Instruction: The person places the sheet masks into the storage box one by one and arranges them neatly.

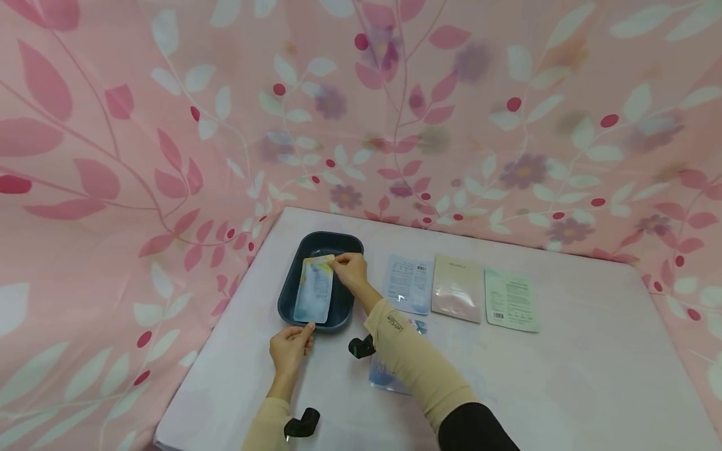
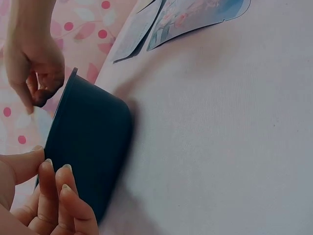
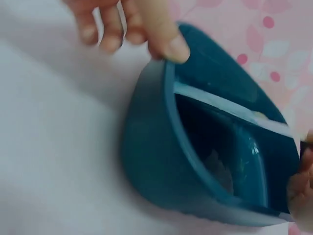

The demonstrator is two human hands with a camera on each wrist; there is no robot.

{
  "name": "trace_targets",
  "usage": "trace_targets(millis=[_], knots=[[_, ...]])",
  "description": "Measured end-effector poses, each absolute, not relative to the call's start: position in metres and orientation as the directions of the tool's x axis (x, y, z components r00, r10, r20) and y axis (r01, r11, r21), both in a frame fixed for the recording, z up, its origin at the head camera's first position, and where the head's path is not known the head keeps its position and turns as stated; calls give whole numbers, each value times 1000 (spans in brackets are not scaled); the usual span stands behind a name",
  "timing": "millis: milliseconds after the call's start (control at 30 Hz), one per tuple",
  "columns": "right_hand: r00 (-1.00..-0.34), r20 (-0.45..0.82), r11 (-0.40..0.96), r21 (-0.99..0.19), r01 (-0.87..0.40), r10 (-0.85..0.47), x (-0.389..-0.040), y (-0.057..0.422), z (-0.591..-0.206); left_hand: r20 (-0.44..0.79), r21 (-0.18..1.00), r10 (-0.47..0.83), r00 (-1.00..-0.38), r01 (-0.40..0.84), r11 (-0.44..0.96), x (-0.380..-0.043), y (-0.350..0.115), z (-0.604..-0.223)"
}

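A light blue sachet (image 1: 314, 291) with a yellow top lies tilted across the dark teal basin (image 1: 342, 304). My right hand (image 1: 351, 270) pinches its upper right corner, over the basin's far side. At the near rim my left hand (image 1: 290, 351) grips the basin's edge. In the left wrist view the thumb and curled fingers of the left hand (image 2: 49, 191) are at the basin rim (image 2: 88, 142). The right wrist view shows the sachet (image 3: 220, 103) nearly edge-on inside the basin (image 3: 146, 147), with the right hand (image 3: 303, 191) partly cut off.
Right of the basin, a pale blue packet (image 1: 407, 285), a beige-pink packet (image 1: 457, 288) and a green packet (image 1: 512, 300) lie in a row. Another bluish packet (image 1: 386, 376) is partly under my right forearm. Floral cloth (image 1: 451, 125) hangs behind the white table (image 1: 592, 369).
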State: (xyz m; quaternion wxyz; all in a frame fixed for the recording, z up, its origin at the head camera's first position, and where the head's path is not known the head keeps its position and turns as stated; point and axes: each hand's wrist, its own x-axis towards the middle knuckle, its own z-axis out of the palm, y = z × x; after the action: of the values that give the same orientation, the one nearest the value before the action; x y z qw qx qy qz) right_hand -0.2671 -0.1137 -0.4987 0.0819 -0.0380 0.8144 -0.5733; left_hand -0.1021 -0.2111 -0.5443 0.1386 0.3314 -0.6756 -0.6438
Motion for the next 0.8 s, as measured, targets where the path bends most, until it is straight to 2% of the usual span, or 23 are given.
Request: trace_targets(millis=[133,300,433,633,800], knots=[[-992,-63,541,-841,-6,-108,-272,-109,-502,-247,960,-622,-743,-276,-51,-103,-212,-542],[-990,-103,663,-749,16,-93,-275,-108,-505,-255,958,-619,-743,-280,-58,-102,-212,-543],[-988,-96,751,-659,-30,-123,-277,-111,-506,-254,958,-617,-745,-282,-54,-102,-212,-543],[-983,-117,800,-598,-46,-144,-278,-111,-506,-238,959,-617,-750,-280,-29,-102,-211,-543],[-978,-135,774,-631,-40,-160,-276,-107,-504,-230,960,-624,-747,-281,-18,-103,-212,-545]])
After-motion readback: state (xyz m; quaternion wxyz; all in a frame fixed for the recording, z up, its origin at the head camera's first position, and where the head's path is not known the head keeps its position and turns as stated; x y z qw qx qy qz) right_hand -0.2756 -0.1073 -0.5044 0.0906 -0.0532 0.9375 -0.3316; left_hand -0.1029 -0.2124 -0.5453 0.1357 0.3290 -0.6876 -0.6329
